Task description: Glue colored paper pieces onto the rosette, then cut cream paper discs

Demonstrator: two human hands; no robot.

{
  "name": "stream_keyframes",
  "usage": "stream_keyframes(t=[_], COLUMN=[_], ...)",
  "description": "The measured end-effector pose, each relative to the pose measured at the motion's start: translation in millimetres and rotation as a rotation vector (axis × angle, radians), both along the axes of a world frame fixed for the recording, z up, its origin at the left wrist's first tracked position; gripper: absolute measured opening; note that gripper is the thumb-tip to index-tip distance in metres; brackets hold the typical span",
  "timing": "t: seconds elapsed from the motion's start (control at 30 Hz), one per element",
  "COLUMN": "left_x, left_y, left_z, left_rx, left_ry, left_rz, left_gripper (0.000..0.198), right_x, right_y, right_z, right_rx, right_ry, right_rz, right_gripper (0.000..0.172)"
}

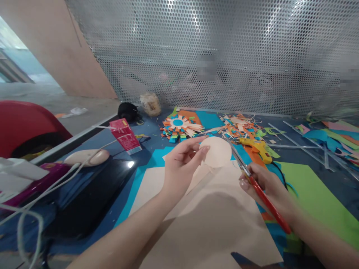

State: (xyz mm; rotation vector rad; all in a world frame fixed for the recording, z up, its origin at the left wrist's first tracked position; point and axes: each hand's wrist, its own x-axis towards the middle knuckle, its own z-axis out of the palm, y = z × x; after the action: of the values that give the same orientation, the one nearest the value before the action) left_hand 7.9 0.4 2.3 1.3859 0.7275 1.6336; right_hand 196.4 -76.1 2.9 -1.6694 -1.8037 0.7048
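Between thumb and fingers, my left hand [183, 160] pinches the left edge of a round cream paper piece [220, 151]. My right hand [263, 185] is closed on a pair of scissors [263, 196] with red handles. Their metal blades point up and away, beside the right edge of the paper circle. Below both hands lie large cream sheets [213, 224] over a blue sheet [130, 198]. Just past the circle is a layered paper flower [177, 123] with a blue centre and fringed orange, cream and blue petals.
A yellow glue gun [256, 148] and a green sheet [314, 198] lie on the right. Paper scraps [241, 126] are heaped behind. Left are a pink drink carton [125, 135], a black flat device [92, 198] and white cables [60, 183]. A perforated metal panel [174, 82] stands at the back.
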Motion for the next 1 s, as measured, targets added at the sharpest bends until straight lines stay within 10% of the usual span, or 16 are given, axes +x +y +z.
stream_keyframes(t=[1.0], left_x=[-0.9], left_y=[2.8], left_z=[-0.8], left_rx=[-0.053], left_ry=[0.058], left_rz=[0.044], left_gripper=[0.016], right_x=[-1.5], right_y=[1.1], right_z=[0.8], right_rx=[-0.002], right_ry=[0.013], right_rz=[-0.027], right_gripper=[0.037])
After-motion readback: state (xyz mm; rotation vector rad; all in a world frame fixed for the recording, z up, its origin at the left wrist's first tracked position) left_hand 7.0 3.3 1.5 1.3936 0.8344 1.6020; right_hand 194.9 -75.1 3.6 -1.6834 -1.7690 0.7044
